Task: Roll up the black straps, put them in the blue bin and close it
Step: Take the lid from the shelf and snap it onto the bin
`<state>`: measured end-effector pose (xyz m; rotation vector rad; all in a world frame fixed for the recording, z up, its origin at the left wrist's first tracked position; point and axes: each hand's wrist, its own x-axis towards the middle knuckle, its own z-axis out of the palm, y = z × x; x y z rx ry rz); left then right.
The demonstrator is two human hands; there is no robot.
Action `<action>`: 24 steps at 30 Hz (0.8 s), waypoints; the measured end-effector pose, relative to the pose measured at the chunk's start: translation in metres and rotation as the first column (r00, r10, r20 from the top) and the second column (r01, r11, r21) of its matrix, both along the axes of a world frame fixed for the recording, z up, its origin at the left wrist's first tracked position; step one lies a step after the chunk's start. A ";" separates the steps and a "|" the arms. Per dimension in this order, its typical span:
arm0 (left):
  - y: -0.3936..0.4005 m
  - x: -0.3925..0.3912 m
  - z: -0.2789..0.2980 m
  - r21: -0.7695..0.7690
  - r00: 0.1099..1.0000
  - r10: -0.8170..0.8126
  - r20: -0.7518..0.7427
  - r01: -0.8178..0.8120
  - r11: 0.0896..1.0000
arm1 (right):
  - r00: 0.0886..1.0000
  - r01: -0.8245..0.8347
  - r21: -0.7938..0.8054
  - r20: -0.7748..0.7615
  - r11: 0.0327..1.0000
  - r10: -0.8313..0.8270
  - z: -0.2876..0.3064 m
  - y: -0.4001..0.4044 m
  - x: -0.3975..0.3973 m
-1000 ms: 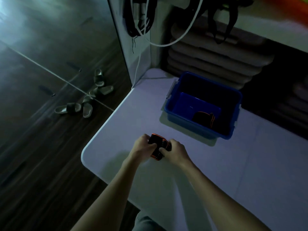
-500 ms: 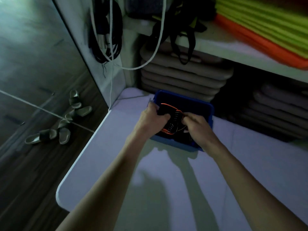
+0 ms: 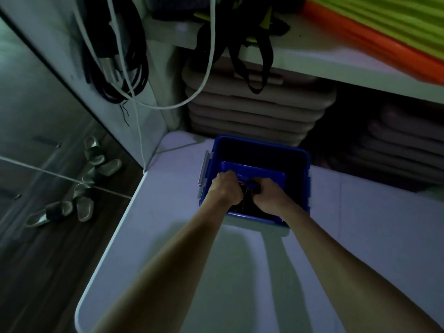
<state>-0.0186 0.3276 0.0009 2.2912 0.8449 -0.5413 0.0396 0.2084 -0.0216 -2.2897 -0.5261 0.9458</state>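
Note:
The open blue bin [image 3: 298, 155] stands on the white table [image 3: 168, 212] near its far corner. Both my hands are down inside it. My left hand [image 3: 225, 188] and my right hand [image 3: 270, 195] are closed around a rolled black strap with orange edges [image 3: 245, 198], which shows only as a dark sliver between them, low in the bin. A blue panel [image 3: 254, 168], perhaps the lid, lies or leans inside the bin behind my hands. The bin's floor is too dark to read.
Grey foam mats [image 3: 252, 111] are stacked right behind the bin under a white shelf [image 3: 336, 66]. Black straps [image 3: 259, 49] and a white cord [image 3: 206, 68] hang from above. Slippers [image 3: 79, 188] lie on the dark floor left of the table edge.
My hands carried the rolled strap from the near table surface forward over the bin rim and lowered it inside. The view has moved closer to the bin.

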 end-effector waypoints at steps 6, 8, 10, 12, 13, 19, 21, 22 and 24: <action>0.001 -0.001 -0.015 0.004 0.999 -0.035 -0.038 0.035 0.999 | 0.988 -0.048 -0.053 0.143 0.997 0.056 -0.009 0.000 0.002; 0.001 -0.001 -0.015 0.015 0.998 -0.043 -0.036 0.044 0.999 | 0.982 -0.053 -0.056 0.178 0.997 0.062 -0.008 -0.002 0.001; 0.002 -0.001 -0.015 0.022 0.998 -0.047 -0.033 0.048 0.999 | 0.977 -0.059 -0.060 0.201 0.996 0.070 -0.007 -0.004 -0.001; 0.001 -0.002 -0.011 0.039 0.998 -0.055 -0.037 0.057 0.998 | 0.974 -0.072 -0.070 0.209 0.995 0.085 -0.005 -0.006 -0.001; -0.001 -0.003 -0.009 0.058 0.997 -0.063 -0.038 0.065 0.996 | 0.974 -0.077 -0.071 0.209 0.995 0.090 -0.003 -0.008 -0.001; -0.005 -0.003 0.023 0.145 0.993 -0.115 0.021 0.110 0.983 | 0.962 -0.044 -0.001 0.268 0.999 0.042 0.018 -0.026 0.002; -0.006 0.000 0.040 0.150 0.991 -0.124 0.058 0.115 0.982 | 0.968 0.003 0.053 0.252 0.999 -0.016 0.032 -0.036 0.004; -0.008 0.001 0.049 0.152 0.989 -0.128 0.077 0.115 0.982 | 0.966 0.014 0.090 0.258 0.996 -0.037 0.040 -0.041 0.005; -0.014 0.005 0.071 0.172 0.982 -0.147 0.119 0.126 0.977 | 0.954 0.030 0.157 0.291 0.987 -0.075 0.061 -0.054 0.009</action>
